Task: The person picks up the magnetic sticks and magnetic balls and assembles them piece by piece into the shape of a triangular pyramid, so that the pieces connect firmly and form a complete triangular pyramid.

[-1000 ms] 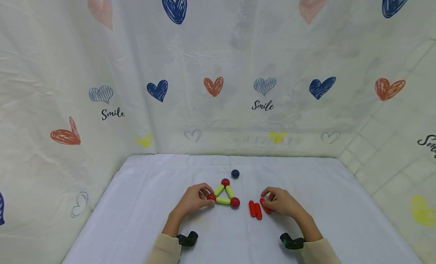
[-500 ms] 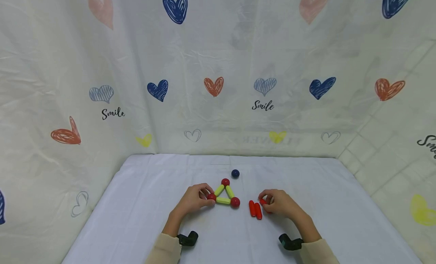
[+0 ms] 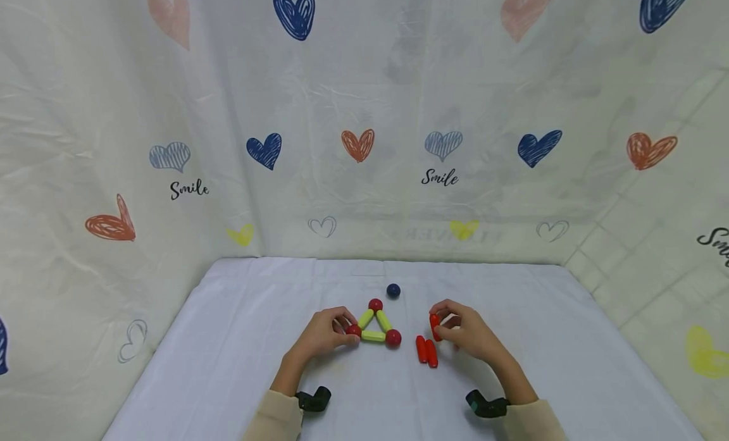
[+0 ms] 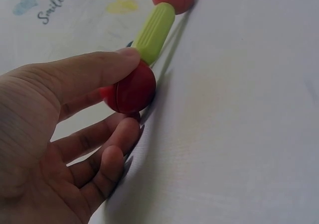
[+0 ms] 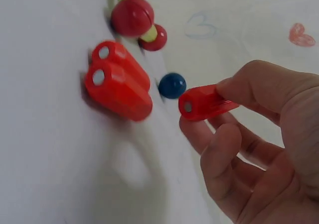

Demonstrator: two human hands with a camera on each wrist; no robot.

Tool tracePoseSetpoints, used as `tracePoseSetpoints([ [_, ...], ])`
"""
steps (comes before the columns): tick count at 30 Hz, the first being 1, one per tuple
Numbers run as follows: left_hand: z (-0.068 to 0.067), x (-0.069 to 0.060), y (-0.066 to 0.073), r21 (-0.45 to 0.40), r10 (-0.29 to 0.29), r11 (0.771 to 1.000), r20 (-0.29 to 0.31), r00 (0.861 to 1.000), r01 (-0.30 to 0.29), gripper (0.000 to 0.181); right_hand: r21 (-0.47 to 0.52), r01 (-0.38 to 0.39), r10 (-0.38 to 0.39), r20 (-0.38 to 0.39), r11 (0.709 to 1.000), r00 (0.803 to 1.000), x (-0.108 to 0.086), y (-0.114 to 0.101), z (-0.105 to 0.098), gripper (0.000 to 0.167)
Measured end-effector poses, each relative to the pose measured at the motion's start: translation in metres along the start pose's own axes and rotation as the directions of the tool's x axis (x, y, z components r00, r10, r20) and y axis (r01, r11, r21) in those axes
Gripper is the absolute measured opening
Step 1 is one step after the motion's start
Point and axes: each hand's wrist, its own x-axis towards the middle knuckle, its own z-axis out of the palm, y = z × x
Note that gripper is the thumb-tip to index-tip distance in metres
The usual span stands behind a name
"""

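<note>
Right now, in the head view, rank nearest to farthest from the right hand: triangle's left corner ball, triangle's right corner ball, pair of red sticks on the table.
1. Pair of red sticks: just left of the right hand.
2. Right corner ball: farther left.
3. Left corner ball: farthest left, pinched by the left hand.

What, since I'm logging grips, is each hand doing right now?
Left hand: holding a red ball that touches a yellow stick.
Right hand: holding a red stick.
</note>
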Motion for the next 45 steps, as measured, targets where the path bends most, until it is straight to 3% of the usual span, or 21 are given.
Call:
tracePoseSetpoints([
  [6,-0.001,0.000,0.003,-0.008,0.001,1.000,0.008,1.000,-0.001,0.026,0.068,0.004,-0.001,-0.043,0.998,0.999,0.002,-0.017,0.015,0.032],
  [12,-0.002,-0.002,0.004,-0.005,0.011,1.000,0.006,1.000,-0.011,0.026,0.049,0.035,-0.030,-0.082,0.998,0.996,0.006,-0.029,0.034,0.036],
  [21,-0.001,-0.002,0.002,-0.011,0.002,1.000,0.002,1.000,-0.002,0.026,0.008,0.131,-0.130,-0.056,0.991,0.990,0.014,-0.042,0.054,0.031],
  [29,-0.002,-0.001,0.003,-0.007,-0.003,1.000,0.003,1.000,0.003,0.026,-0.045,0.187,-0.188,-0.023,0.981,0.982,0.017,-0.040,0.063,0.030],
  [37,-0.003,-0.002,0.003,-0.008,-0.008,1.000,0.004,1.000,0.008,0.026,-0.075,0.151,-0.152,0.001,0.986,0.988,0.018,-0.039,0.058,0.034],
  [45,-0.003,-0.002,0.002,-0.013,-0.015,1.000,0.008,1.000,0.015,0.025,-0.143,0.027,-0.023,0.029,0.989,0.999,0.012,-0.032,0.028,0.024],
])
